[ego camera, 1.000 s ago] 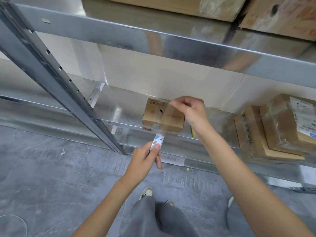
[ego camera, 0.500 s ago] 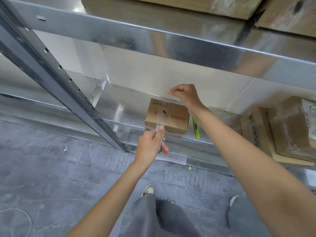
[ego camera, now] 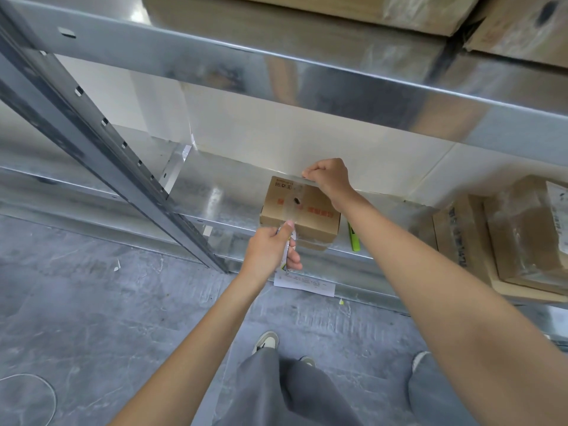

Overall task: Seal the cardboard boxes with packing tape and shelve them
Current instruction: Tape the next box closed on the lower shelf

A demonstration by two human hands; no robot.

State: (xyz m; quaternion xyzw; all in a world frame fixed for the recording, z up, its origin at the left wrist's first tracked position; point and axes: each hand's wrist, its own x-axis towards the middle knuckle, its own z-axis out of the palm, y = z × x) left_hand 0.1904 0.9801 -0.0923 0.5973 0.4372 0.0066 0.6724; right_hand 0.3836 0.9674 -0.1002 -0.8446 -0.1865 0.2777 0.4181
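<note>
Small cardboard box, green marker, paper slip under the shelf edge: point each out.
small cardboard box (ego camera: 310, 215): head view, bare top face right of the tape.
green marker (ego camera: 354, 239): head view, mid-barrel, on the shelf.
paper slip (ego camera: 307, 283): head view, centre of the white sheet.

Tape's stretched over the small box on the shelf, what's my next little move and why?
Probably cut the tape at the box's front edge: the right hand pins its far end at the back edge, and the left hand holds the cutter there.

Both hands taping small box (ego camera: 299, 207) on metal shelf (ego camera: 215, 195).
</note>
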